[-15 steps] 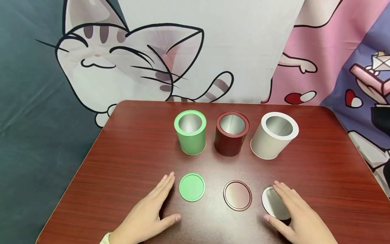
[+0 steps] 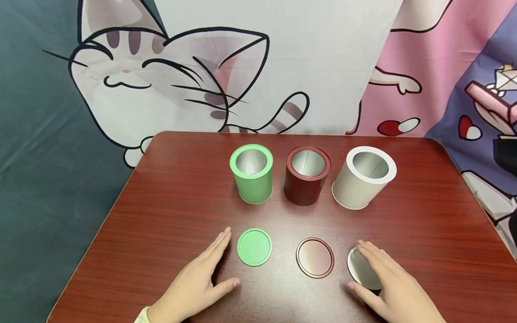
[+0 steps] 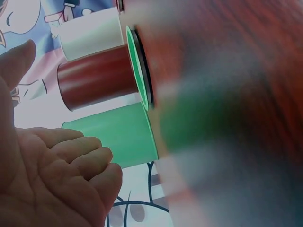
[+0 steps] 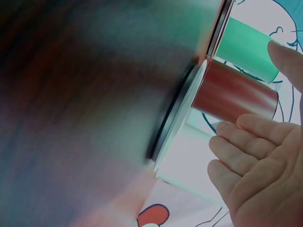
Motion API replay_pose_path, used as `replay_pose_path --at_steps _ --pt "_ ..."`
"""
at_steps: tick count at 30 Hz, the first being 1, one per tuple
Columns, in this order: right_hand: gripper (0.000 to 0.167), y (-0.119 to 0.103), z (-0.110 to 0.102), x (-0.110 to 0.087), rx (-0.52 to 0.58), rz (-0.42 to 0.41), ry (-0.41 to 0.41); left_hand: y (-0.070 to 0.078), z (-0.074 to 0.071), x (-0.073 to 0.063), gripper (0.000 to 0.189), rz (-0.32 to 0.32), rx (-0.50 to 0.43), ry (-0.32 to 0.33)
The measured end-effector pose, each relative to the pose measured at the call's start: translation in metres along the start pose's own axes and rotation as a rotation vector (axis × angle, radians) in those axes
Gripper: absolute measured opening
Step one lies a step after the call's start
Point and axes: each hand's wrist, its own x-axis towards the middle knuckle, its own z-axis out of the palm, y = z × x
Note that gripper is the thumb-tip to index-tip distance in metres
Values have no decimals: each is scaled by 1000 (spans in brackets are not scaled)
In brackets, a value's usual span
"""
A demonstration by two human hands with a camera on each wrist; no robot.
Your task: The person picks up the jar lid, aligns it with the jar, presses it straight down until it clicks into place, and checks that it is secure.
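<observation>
My left hand (image 2: 195, 282) is held with straight fingers just left of the green lid (image 2: 254, 247), thumb spread, nothing in its grasp. At the right, my right hand (image 2: 393, 285) hovers with extended fingers over the white lid (image 2: 361, 269), covering its right part in the head view. Between the hands lies the dark red lid (image 2: 315, 258), flat on the table. In the left wrist view the palm (image 3: 57, 175) faces the green lid (image 3: 137, 68) edge-on. The right wrist view shows the white lid (image 4: 182, 116) beside the bare fingers (image 4: 236, 156).
Behind the lids stand three lidless cans in a row: a green can (image 2: 253, 186), a dark red can (image 2: 304, 190) and a white can (image 2: 355, 190). They are near the back edge of the reddish-brown table (image 2: 169, 188). A cartoon-cat cloth (image 2: 323, 54) hangs behind it.
My right hand has shifted slightly left over the white lid. The left hand has barely moved. The head view has tilted very slightly; lids and cans stay in place.
</observation>
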Motion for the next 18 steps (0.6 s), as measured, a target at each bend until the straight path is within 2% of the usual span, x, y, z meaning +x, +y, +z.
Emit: replay_pose_path --at_steps 8,18 --pt "80 -10 2 5 4 32 -28 -3 5 2 97 9 -24 27" --pt "74 -19 5 13 12 -13 -16 -4 9 7 92 8 -63 50"
